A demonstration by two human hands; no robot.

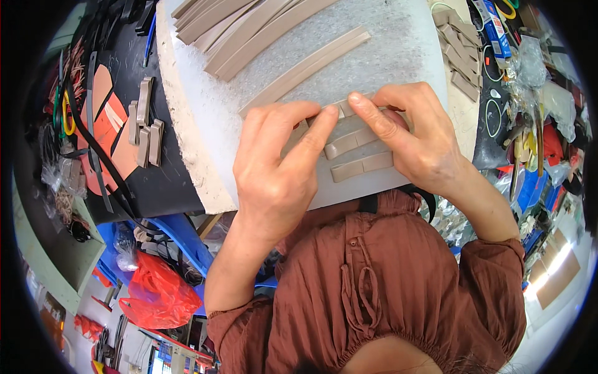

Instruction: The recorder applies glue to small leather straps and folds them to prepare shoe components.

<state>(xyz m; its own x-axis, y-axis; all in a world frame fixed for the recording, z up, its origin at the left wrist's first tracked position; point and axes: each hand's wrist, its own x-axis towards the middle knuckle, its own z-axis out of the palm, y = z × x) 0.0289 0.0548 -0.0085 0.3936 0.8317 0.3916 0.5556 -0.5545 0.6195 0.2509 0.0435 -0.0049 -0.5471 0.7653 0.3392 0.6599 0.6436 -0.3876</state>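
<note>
My left hand [274,165] and my right hand [418,134] meet over the white padded board. Between their thumbs and index fingers they pinch a short beige strap loop [343,108], one at each end. Part of that loop is hidden behind the fingers. Two flattened beige loops, an upper one [352,143] and a lower one [362,166], lie just below, close to my right hand. Beyond my fingers a single long beige strip [305,70] rests slantwise on the board. Farther up is a fanned pile of long beige strips [249,31].
Small beige loops [144,128] lie on the black surface at left, beside orange-pink leather pieces [111,134]. More beige pieces [460,47] are heaped at the board's right. A red plastic bag [161,290] sits below left, and clear plastic bags [531,62] lie at far right.
</note>
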